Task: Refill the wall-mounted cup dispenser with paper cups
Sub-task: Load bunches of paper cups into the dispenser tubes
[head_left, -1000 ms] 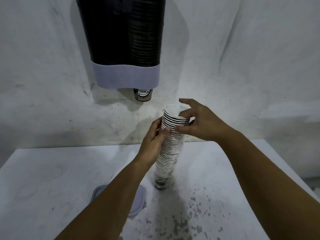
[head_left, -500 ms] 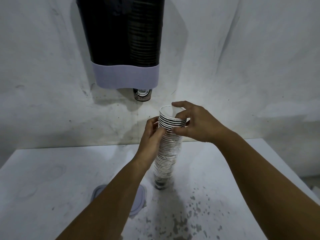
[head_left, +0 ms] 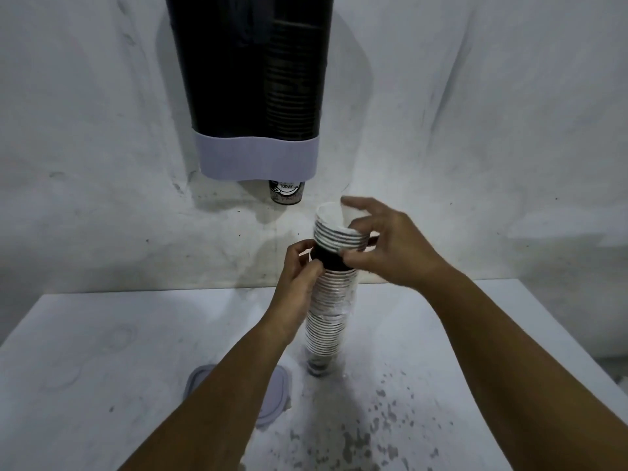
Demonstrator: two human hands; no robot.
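Cup stack between hands: left hand grips, right hand pinches top.

A drinks corner: wall-mounted cup dispenser above a stained counter.

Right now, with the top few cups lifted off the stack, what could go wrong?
1. The stack is tall and leans a little; the left hand grips only its top, so its base could slide on the table and topple.
2. The right hand pinches the batch at the rims; cups could slip out.
3. The lid lies by the forearm and could be knocked.
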